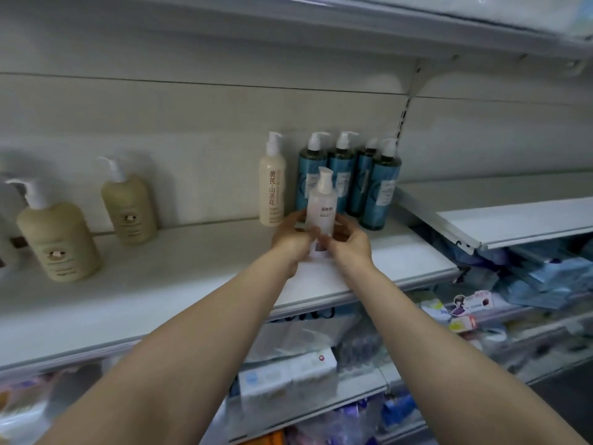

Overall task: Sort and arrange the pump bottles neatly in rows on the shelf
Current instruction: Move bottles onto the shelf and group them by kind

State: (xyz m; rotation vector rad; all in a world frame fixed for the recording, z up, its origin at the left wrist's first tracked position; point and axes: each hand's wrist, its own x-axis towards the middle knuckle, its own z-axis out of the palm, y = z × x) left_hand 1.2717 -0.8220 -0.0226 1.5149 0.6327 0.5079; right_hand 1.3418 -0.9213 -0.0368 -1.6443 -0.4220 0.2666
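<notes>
- Hands both meet over the middle of the white shelf (369,261), forearms reaching in from below.
- Left hand (293,237) grips the lower left side of a small clear pump bottle (322,205), fingers curled round it.
- Right hand (348,242) pinches the same bottle low on its right side, fingers curled toward the base.
- Clear bottle is upright, white label facing the camera, pump head on top; its base is hidden by the fingers, so cannot tell if it touches the shelf.
- Just behind the hands: four blue pump bottles (382,187) packed close together against the back wall.
- Behind and slightly left of the left hand: a tall cream pump bottle (272,191), just beside the blue group.
- Well to the left of the hands: two squat beige pump bottles, one far back (128,207), one nearer the front edge (59,242).
- Far left edge: part of another white bottle, mostly cut off.
- Below the forearms: lower shelves with blurred boxed goods (288,377).
- Right of the hands: a neighbouring white shelf board (513,223) sits tilted.
</notes>
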